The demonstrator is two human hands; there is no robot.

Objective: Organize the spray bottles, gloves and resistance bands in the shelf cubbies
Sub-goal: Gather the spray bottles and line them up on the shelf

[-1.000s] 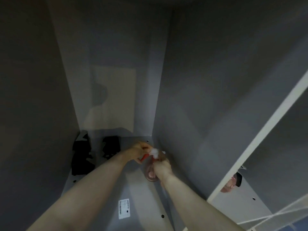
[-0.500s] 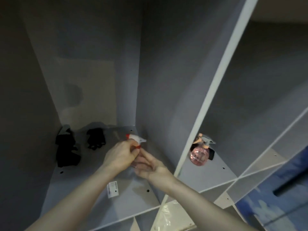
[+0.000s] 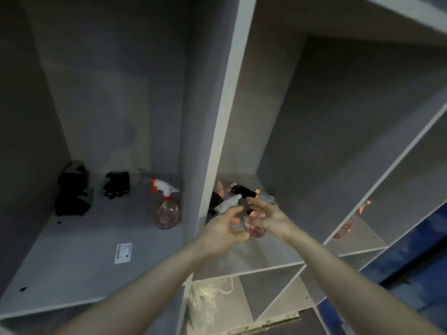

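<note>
A spray bottle [image 3: 167,206] with a white and orange head and a clear pink body stands free in the left cubby. Black gloves [image 3: 72,192] and a second black glove [image 3: 117,183] lie behind it. In the middle cubby a pink spray bottle [image 3: 256,232] with a pale trigger head stands between my hands. My left hand [image 3: 225,228] hovers at its left with fingers spread. My right hand [image 3: 268,218] is against its right side with fingers loosely extended. Black and pink items [image 3: 242,191] lie behind that bottle, partly hidden.
A white vertical divider [image 3: 217,141] separates the left and middle cubbies. Another pink spray bottle [image 3: 343,228] shows in the right cubby, half hidden by its divider. A clear plastic bag [image 3: 205,303] lies in the cubby below. A white sticker [image 3: 122,253] is on the left shelf floor.
Both hands let go of the orange-headed bottle, which now stands in the left cubby, and moved right into the middle cubby to the other pink bottle. The view swung right.
</note>
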